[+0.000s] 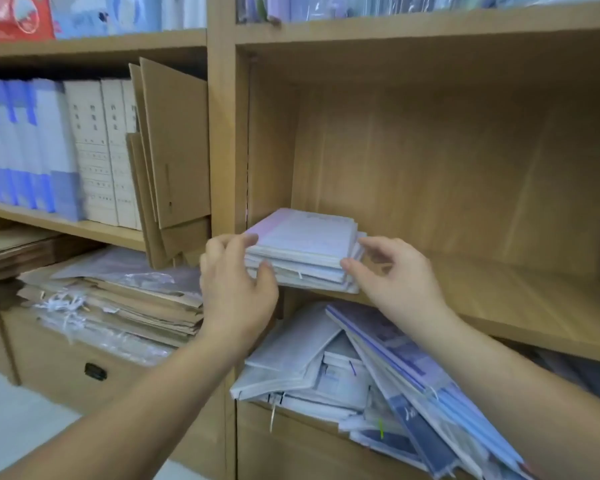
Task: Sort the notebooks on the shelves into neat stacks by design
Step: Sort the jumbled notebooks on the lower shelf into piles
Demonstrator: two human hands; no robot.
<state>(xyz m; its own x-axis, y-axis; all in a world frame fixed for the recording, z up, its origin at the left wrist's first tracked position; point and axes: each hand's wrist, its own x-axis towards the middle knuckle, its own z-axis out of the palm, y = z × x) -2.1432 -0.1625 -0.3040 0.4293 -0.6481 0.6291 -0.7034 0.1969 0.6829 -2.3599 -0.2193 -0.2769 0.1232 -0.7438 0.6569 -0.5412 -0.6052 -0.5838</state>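
Note:
A small stack of pale pink and white notebooks lies at the front left corner of the middle wooden shelf. My left hand touches the stack's left side, thumb against its front edge and fingers at its top corner. My right hand is at the stack's right side, its thumb on the front right corner and its fingers loosely curved just above the edge. Below that shelf, a loose heap of white, blue and purple notebooks lies slanted and spilling forward.
Flat cardboard sheets lean in the left bay beside white and blue file boxes. Paper and plastic-wrapped bundles are piled below them over a drawer. Wrapped stationery fills the top shelf. The middle shelf's right part is bare wood.

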